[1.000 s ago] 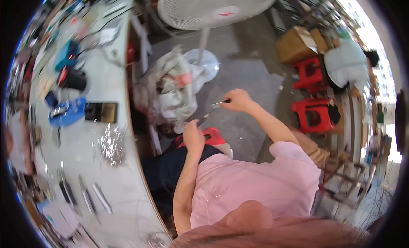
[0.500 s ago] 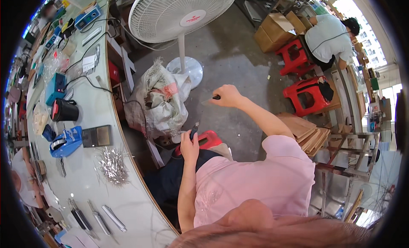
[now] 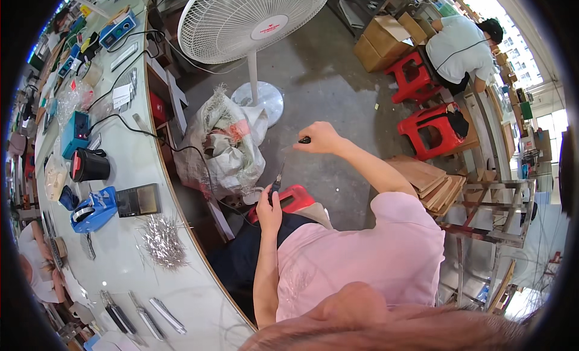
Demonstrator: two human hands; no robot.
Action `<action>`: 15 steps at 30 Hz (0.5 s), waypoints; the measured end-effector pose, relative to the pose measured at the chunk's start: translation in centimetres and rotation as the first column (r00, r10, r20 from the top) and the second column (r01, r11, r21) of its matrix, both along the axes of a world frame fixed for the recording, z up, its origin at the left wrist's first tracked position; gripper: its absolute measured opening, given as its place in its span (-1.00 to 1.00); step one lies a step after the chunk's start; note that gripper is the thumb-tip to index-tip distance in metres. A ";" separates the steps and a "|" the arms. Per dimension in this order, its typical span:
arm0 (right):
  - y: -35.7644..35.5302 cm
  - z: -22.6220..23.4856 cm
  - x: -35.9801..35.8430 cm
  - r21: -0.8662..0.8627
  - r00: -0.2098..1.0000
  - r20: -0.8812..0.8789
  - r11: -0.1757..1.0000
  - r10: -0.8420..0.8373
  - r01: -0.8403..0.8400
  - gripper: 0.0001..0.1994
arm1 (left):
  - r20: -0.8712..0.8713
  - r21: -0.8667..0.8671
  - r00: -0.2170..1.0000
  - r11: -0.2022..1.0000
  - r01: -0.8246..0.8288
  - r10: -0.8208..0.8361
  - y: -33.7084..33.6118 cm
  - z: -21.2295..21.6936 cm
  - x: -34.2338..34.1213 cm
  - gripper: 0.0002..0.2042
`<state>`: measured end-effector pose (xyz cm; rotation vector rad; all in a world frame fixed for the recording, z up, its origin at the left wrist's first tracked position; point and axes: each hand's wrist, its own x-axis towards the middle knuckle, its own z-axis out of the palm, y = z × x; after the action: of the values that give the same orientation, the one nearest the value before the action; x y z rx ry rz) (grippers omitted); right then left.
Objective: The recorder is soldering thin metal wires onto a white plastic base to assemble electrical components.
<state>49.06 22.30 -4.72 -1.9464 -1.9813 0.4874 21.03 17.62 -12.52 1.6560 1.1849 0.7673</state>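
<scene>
My left hand (image 3: 269,213) is closed round a dark-handled tool (image 3: 275,187) with a thin metal shaft that points up and away from me. Farther off and to the right, my right hand (image 3: 322,138) grips a small black-handled tool (image 3: 305,140). A thin pale piece sticks out from it to the left, too faint to make out. Both hands are held above the floor, apart from each other, beside the worktable. A black cord (image 3: 205,164) runs off the table and down toward my left hand; where it ends is hidden.
The white worktable (image 3: 129,254) on my left bears a pile of thin metal strips (image 3: 163,241), a blue tape dispenser (image 3: 95,211), a black cup (image 3: 90,164) and several slim tools. Ahead stand a woven sack (image 3: 226,143) and a fan (image 3: 256,25). Red stools (image 3: 431,130) and a seated person (image 3: 461,52) are at right.
My right hand has turned slightly, and the piece at its tool shows less plainly. The left-hand tool's metal shaft shows more clearly. The whole view has shifted a little.
</scene>
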 end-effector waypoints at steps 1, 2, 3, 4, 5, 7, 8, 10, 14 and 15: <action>0.2 0.3 -0.2 0.000 1.000 0.002 1.000 0.000 0.000 -0.61 | 0.007 -0.052 1.000 0.999 -0.011 0.011 0.0 -0.3 -0.2 -0.70; 0.4 0.6 -0.5 -0.007 0.998 -0.041 0.999 0.044 -0.044 -0.60 | 0.013 -0.104 1.000 0.994 -0.022 0.024 0.0 -0.6 -0.3 -0.70; 0.4 0.9 -0.9 -0.015 0.993 -0.087 0.996 0.086 -0.088 -0.60 | 0.012 -0.108 1.000 0.994 -0.023 0.025 0.0 -0.4 -0.4 -0.70; 0.5 0.6 -1.0 -0.019 0.992 -0.089 0.996 0.089 -0.091 -0.60 | 0.013 -0.131 1.000 0.991 -0.023 0.025 0.0 -0.3 -0.5 -0.71; 0.7 0.2 -0.8 -0.025 0.998 -0.002 0.998 0.057 -0.057 -0.61 | 0.013 -0.154 1.000 0.988 -0.026 0.028 0.0 -0.3 -0.6 -0.71; 1.3 0.2 -0.6 -0.031 0.996 0.076 0.998 0.053 -0.051 -0.61 | 0.012 -0.166 0.999 0.986 -0.033 0.035 -0.2 -0.8 -0.7 -0.71; 1.3 0.6 -0.3 -0.044 0.996 0.059 0.997 0.063 -0.061 -0.61 | 0.013 -0.175 0.999 0.984 -0.028 0.031 -0.3 -1.3 -0.8 -0.71; 1.1 1.1 -0.1 -0.061 0.995 0.024 0.994 0.093 -0.092 -0.61 | 0.066 -0.132 0.998 0.991 -0.009 0.017 -0.2 -1.7 -0.6 -0.72; 1.2 1.3 0.2 -0.056 0.996 0.054 0.996 0.068 -0.065 -0.62 | 0.068 -0.068 0.998 0.998 -0.013 0.018 -0.3 -2.0 -0.3 -0.72; 1.5 1.5 0.1 -0.070 0.999 0.019 0.997 0.039 -0.038 -0.62 | 0.061 -0.069 0.998 0.997 -0.030 0.035 -0.2 -1.7 -0.4 -0.72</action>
<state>49.11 23.78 -3.23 -1.9655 -2.0439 0.5556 20.62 17.44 -14.24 1.5498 1.1840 0.7851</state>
